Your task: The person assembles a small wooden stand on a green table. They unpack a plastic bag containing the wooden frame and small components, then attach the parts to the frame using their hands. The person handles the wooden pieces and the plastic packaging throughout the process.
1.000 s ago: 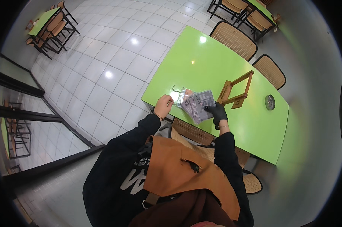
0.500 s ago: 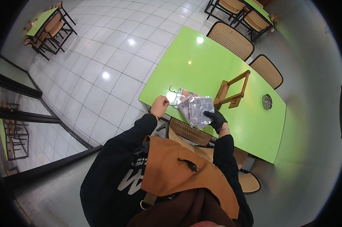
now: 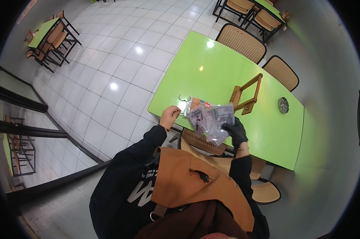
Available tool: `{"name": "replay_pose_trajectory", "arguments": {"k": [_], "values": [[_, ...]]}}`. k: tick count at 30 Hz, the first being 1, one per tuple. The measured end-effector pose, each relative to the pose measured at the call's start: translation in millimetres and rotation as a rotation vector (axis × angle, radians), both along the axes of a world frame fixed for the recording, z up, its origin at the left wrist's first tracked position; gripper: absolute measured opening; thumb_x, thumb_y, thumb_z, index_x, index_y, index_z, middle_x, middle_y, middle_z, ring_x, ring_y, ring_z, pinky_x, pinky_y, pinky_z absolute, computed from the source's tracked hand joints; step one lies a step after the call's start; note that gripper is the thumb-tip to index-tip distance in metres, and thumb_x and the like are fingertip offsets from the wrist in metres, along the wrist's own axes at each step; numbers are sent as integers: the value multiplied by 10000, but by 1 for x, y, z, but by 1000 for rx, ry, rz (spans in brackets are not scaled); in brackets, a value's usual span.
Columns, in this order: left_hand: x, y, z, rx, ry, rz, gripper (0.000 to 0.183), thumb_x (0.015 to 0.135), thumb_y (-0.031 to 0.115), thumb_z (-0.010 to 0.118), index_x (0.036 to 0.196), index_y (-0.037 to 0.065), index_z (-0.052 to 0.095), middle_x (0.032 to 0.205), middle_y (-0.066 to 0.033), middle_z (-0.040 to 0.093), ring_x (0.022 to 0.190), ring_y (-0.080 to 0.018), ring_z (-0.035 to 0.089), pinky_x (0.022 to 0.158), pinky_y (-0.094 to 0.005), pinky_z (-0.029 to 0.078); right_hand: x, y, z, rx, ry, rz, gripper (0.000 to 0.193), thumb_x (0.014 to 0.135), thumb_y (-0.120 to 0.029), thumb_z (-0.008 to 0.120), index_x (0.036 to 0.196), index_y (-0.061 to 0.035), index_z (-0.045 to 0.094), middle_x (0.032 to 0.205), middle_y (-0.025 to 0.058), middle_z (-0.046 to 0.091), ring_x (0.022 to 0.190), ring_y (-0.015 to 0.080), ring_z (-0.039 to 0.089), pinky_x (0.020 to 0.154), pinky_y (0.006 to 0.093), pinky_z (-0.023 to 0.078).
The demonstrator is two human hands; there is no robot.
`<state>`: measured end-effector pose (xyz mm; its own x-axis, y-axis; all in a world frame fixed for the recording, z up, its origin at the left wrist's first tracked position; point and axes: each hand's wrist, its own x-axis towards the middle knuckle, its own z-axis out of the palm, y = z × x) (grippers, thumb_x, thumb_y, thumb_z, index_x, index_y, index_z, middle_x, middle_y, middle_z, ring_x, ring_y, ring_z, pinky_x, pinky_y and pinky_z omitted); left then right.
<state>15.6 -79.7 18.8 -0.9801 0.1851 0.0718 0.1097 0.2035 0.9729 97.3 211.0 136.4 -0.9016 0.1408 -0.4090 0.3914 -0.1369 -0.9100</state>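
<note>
Cards in clear plastic covers (image 3: 211,121) lie fanned out at the near edge of the green table (image 3: 263,135), toward its left end, with their lower corners reaching out over that edge. The right hand (image 3: 236,132), in a black glove, is clamped on the right side of the fan, its thumb lying on top of the last card. At the far left of the fan an orange card (image 3: 198,104) shows from under the pale ones. Thin curved rings (image 3: 184,100) rest on the table just beyond its left corner. The bare left hand (image 3: 170,117) is beside the left end of the fan, fingers curled and tips close together; I cannot tell whether they pinch anything. A wooden stand (image 3: 235,95) is on the table just beyond the cards to the right, and a round ashtray (image 3: 283,105) sits farther right, well apart. Below the near edge is a woven chair (image 3: 204,142); two more chairs (image 3: 241,42) line the far side.
</note>
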Motion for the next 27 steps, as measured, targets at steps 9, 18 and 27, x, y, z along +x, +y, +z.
{"name": "replay_pose_trajectory", "arguments": {"k": [9,18,27], "values": [[2,0,31,-162,299,-85,69,760,-27,586,828,-22,592,761,-125,572,690,-246,590,602,-294,462,-46,-27,-27,97,-3,26,312,728,-59,699,997,0,554,867,51,629,731,124,577,673,267,483],[3,3,37,-164,324,-84,40,769,31,589,806,16,595,760,-112,555,687,-277,561,606,-327,448,-47,-36,-27,137,10,68,260,747,-66,681,977,0,580,842,49,641,728,118,577,676,263,472],[3,1,34,-117,224,-75,68,751,-14,597,818,-16,605,773,-119,588,688,-238,590,604,-302,461,-50,-39,-38,381,88,95,234,741,-102,644,936,14,587,816,82,655,713,112,579,664,272,466]]}}
